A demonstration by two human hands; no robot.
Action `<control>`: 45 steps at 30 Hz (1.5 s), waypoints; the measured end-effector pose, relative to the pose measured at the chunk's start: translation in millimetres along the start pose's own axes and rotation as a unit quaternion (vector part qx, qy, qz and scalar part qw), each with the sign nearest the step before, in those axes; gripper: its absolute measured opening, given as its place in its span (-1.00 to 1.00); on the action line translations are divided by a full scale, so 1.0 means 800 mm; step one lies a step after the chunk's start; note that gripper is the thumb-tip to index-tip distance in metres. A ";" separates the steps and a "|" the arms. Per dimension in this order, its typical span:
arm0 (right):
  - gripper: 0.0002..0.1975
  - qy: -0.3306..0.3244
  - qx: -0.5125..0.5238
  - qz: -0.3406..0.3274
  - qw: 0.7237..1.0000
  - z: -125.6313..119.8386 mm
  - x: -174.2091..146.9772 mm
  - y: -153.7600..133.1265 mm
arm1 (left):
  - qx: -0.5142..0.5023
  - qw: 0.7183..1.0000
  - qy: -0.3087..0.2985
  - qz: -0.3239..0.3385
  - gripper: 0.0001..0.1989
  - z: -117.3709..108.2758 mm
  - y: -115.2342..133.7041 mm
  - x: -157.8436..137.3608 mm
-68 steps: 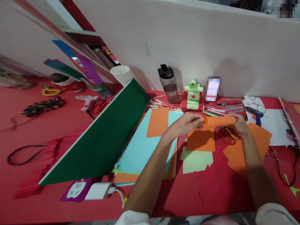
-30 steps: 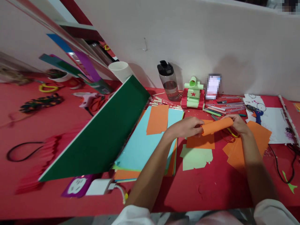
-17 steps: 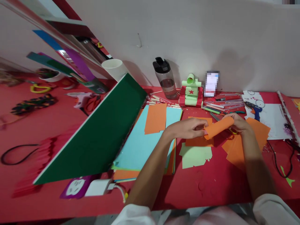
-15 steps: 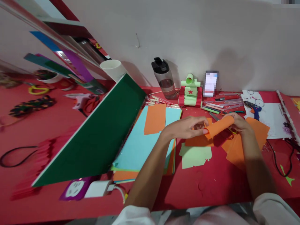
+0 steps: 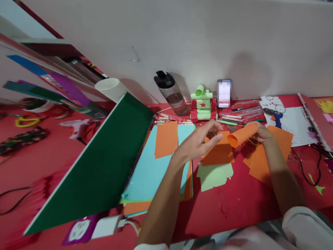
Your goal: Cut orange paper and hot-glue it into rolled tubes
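A rolled sheet of orange paper [image 5: 242,134] is held at its right end by my right hand [image 5: 261,132], its open left end facing me. My left hand [image 5: 199,140], fingers apart and holding nothing, hovers left of the roll, clear of it. Flat orange paper [image 5: 218,152] lies under the left fingers, overlapping a torn-edged pale green sheet [image 5: 215,176]. More orange sheets [image 5: 267,159] are fanned out beneath my right forearm. Yellow-handled scissors [image 5: 253,141] are partly hidden under the right hand.
A green board [image 5: 96,166] leans at left beside stacked coloured sheets [image 5: 145,173]. Along the wall stand a water bottle [image 5: 173,95], a green-and-red paper model [image 5: 203,105] and a phone [image 5: 224,93]. Pens [image 5: 241,114] and a blue glue gun [image 5: 277,116] lie at the back right.
My left hand has let go of the orange roll and moved left, away from it. The right hand keeps its hold. The camera view has shifted slightly to the right.
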State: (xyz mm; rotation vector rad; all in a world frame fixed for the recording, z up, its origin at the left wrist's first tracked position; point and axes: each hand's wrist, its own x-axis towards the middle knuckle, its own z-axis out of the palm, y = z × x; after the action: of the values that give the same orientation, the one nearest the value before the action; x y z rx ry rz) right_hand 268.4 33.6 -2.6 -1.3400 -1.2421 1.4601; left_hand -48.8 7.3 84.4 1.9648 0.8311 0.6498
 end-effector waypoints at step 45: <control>-0.64 0.006 0.117 0.052 0.992 -0.002 0.004 -0.010 | -0.105 0.973 -0.125 -0.164 -0.80 0.037 -0.030 0.030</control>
State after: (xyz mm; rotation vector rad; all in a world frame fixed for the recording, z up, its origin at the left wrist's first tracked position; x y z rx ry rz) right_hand 269.0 38.3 4.4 -1.2671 -0.9704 1.6137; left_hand -20.2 19.5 52.3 1.6285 0.8649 0.2748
